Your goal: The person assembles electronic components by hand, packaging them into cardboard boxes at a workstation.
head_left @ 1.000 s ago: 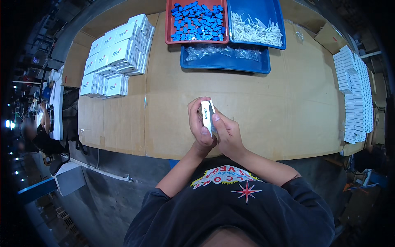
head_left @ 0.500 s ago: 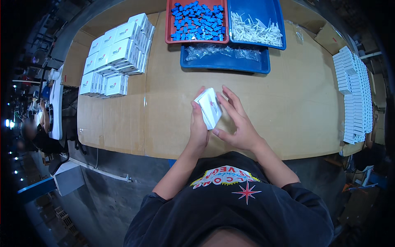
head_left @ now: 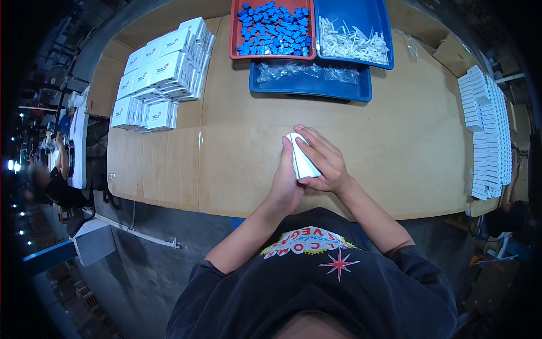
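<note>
A small white box (head_left: 305, 164) is held between both hands over the near middle of the table. My left hand (head_left: 287, 179) wraps its left side, thumb along the edge. From the right, my right hand (head_left: 326, 163) closes over the box, its fingers lying across the upper part and its thumb at the lower end. The fingers and palms hide much of the box, including its printed face.
The cardboard-covered table (head_left: 243, 152) carries stacked white boxes (head_left: 164, 70) at left and rows of small white boxes (head_left: 490, 133) at right. At the back are a red tray (head_left: 232, 48) of blue pieces, a blue tray (head_left: 387, 34) of white sticks, and a lower blue tray (head_left: 310, 92) with clear plastic.
Both hands have shifted slightly right with the white box. The right hand's spread fingers have closed over it, and the box has turned so its printed face no longer shows.
</note>
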{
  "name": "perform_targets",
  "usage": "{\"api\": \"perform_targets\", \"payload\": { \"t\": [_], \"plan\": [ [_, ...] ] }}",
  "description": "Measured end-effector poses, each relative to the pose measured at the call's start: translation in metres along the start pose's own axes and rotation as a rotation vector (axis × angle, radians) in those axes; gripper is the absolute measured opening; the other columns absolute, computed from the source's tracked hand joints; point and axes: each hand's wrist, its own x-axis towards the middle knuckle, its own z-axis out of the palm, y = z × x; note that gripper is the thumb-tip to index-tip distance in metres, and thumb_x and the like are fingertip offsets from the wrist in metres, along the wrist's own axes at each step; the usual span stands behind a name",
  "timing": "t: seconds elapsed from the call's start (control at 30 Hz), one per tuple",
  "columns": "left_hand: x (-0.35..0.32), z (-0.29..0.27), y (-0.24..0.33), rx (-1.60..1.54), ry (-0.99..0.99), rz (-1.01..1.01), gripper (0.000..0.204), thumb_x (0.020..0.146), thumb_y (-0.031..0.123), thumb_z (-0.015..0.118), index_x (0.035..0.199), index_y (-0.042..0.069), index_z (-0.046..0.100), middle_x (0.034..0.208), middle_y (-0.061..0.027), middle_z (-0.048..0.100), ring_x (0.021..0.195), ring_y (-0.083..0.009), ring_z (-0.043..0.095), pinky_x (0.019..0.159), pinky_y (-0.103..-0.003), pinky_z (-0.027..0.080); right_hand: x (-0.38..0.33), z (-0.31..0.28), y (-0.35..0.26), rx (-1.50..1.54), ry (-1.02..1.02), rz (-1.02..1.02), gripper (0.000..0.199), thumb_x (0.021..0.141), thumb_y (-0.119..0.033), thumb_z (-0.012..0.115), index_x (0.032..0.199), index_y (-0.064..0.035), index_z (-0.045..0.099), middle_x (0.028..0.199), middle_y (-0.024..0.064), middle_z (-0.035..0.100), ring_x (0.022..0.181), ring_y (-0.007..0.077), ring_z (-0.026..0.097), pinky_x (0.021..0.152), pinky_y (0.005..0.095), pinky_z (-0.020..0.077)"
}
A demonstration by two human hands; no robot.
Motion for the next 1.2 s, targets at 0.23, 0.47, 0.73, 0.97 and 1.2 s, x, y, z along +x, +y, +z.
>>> {"api": "perform_targets", "payload": {
  "t": [0.23, 0.47, 0.73, 0.97, 1.2],
  "plan": [
    [0.002, -0.011, -0.004, 0.044, 0.103, -0.012, 0.062, 0.113, 0.057, 0.030, 0.148, 0.009, 0.045, 0.132, -0.0063, 0.062, 0.125, -0.0179, 0.062, 0.104, -0.033, 0.051, -0.009, 0.011, -0.009, 0.253, 0.101, 0.256, 0.079, 0.103, -0.062, 0.051, 0.139, 0.0084, 0.059, 0.143, 0.0301, 0.058, 0.132, 0.0432, 0.060, 0.111, 0.0477, 0.0471],
    [0.030, -0.039, -0.029, 0.814, 0.049, 0.552, 0.070, 0.113, 0.050, 0.036, 0.160, -0.001, 0.027, 0.146, -0.0155, 0.047, 0.135, -0.0264, 0.053, 0.113, -0.040, 0.045, 0.000, 0.013, -0.016, 0.864, 0.206, 0.799, 0.063, 0.115, -0.042, 0.033, 0.150, 0.0067, 0.050, 0.162, 0.0187, 0.043, 0.149, 0.0287, 0.042, 0.124, 0.0383, 0.0304],
    [0.022, -0.039, -0.004, 0.217, 0.183, 0.164, 0.064, 0.112, 0.057, 0.033, 0.146, 0.004, 0.043, 0.128, -0.0139, 0.060, 0.115, -0.0227, 0.064, 0.097, -0.042, 0.056, -0.002, -0.005, -0.017, 0.445, -0.149, 0.601, 0.056, 0.093, -0.005, 0.067, 0.147, -0.0017, 0.057, 0.158, 0.0202, 0.048, 0.144, 0.0339, 0.051, 0.113, 0.0402, 0.0471],
    [0.026, -0.041, -0.017, 0.213, 0.275, 0.149, 0.060, 0.111, 0.059, 0.033, 0.135, 0.008, 0.053, 0.111, -0.0051, 0.066, 0.098, -0.0120, 0.065, 0.083, -0.028, 0.054, -0.018, 0.015, -0.009, 0.080, -0.075, 0.300, 0.049, 0.092, -0.011, 0.070, 0.139, 0.0011, 0.062, 0.140, 0.0208, 0.065, 0.120, 0.0366, 0.069, 0.093, 0.0417, 0.0615],
    [0.029, -0.047, -0.030, 0.341, 0.350, 0.247, 0.056, 0.111, 0.059, 0.035, 0.122, 0.007, 0.056, 0.100, -0.0019, 0.062, 0.086, -0.0078, 0.060, 0.073, -0.026, 0.049, -0.030, 0.020, -0.006, 0.042, -0.119, 0.325, 0.047, 0.095, -0.013, 0.068, 0.139, 0.0043, 0.060, 0.128, 0.0237, 0.070, 0.096, 0.0373, 0.076, 0.078, 0.0407, 0.0638]
  ]
}}
